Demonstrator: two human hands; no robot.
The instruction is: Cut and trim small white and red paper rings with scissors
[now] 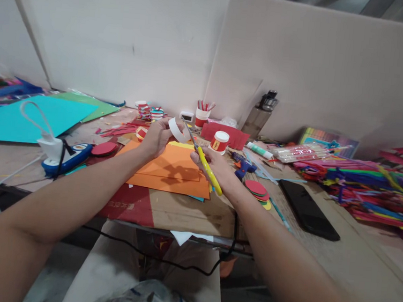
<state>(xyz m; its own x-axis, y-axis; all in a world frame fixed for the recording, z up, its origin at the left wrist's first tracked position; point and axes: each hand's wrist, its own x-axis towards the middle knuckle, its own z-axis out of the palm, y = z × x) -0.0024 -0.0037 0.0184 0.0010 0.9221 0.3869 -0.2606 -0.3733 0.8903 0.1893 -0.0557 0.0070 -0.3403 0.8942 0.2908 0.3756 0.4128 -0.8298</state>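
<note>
My left hand (pixel 156 139) pinches a curled white strip (pixel 177 131), which looks like paper or tape, and holds it up above the table. In my right hand (pixel 219 165) is a pair of yellow-handled scissors (pixel 208 169), its blades pointing up and left beside the strip's right end. Whether the blades touch the strip I cannot tell. Under both hands lies a stack of orange paper sheets (pixel 172 162). Just behind my right hand stands a small red cup (pixel 219 145) with a white top and a gold band.
To the left are a blue power strip (pixel 67 160) with a white plug and large turquoise sheets (pixel 31 117). At right lie a black phone (pixel 307 209), a blue glue gun (pixel 245 168), red paper discs (pixel 255 188) and colourful pipe cleaners (pixel 360 188). A bottle (pixel 259 116) stands behind.
</note>
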